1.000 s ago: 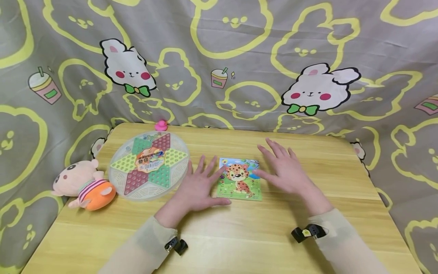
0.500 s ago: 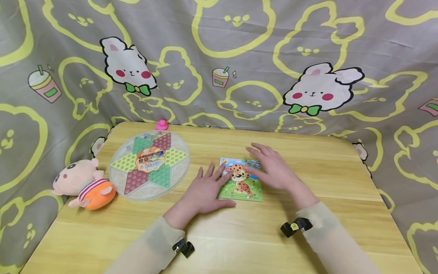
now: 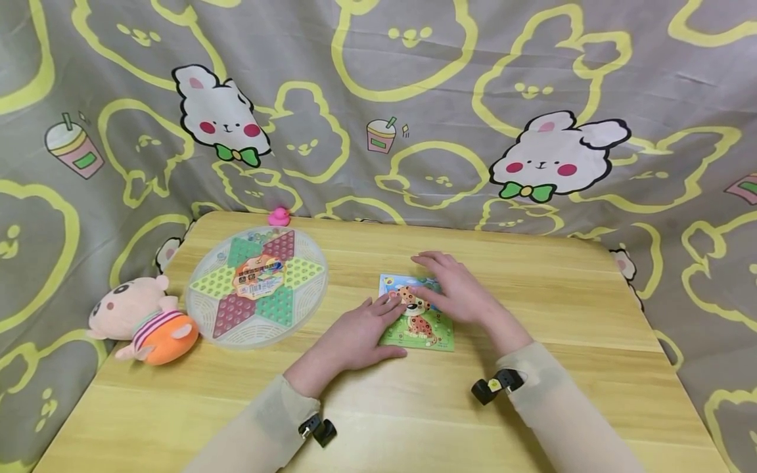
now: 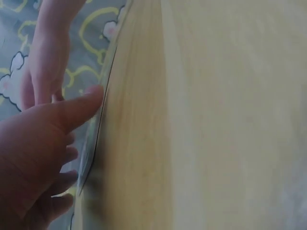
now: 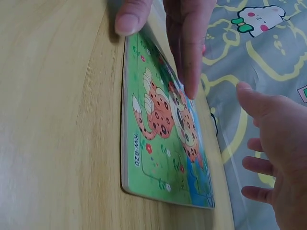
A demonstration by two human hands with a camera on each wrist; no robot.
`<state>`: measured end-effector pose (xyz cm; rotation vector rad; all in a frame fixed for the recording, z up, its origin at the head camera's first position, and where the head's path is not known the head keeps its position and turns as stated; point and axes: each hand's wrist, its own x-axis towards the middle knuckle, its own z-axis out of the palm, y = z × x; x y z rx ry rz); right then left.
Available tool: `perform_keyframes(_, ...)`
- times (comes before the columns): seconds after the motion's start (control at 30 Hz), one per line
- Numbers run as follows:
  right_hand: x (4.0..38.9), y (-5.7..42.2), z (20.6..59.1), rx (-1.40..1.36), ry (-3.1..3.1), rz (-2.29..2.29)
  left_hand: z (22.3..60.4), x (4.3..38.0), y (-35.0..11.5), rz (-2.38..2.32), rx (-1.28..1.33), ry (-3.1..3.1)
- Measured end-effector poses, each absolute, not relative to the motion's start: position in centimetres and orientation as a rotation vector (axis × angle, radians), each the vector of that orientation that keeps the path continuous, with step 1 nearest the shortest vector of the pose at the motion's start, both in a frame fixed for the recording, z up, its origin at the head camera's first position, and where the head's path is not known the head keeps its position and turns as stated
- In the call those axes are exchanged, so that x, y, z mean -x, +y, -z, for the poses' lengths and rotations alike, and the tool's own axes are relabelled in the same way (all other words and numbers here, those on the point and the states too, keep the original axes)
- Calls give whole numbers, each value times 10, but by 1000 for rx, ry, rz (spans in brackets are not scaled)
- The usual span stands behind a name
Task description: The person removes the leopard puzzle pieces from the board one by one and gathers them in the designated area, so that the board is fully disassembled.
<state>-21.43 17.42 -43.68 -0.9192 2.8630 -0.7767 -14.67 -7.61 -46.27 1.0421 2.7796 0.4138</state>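
Note:
A thin square jigsaw puzzle point(image 3: 421, 330) with a spotted leopard on green and blue lies flat on the wooden table. Its printed face and cut lines show in the right wrist view, with the puzzle point(image 5: 160, 143) marked KW-820. My left hand point(image 3: 362, 334) is at the puzzle's left side, its loosely straight fingers reaching over the picture and the thumb along the near edge. Over the upper right part my right hand point(image 3: 462, 292) hovers with fingers extended, covering that corner from the head camera. In the right wrist view, a gap separates the right hand point(image 5: 288, 136) from the board.
To the left lies a round Chinese checkers board point(image 3: 307, 309) with a coloured star and marbles. A plush toy point(image 3: 148, 318) in orange shorts sits beyond it at the table's left edge. Behind stands a pink rubber duck point(image 3: 279, 217), close to the patterned curtain point(image 3: 331, 52).
My right hand has moved left, from beside the puzzle to above its upper right part. My left hand has shifted slightly right, and its spread fingers have drawn closer together over the puzzle.

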Motion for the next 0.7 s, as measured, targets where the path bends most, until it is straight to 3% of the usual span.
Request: perform_keyframes(0.7, 235, 142, 459, 1037, 2623, 942, 465, 151, -83, -459, -1010, 2704)
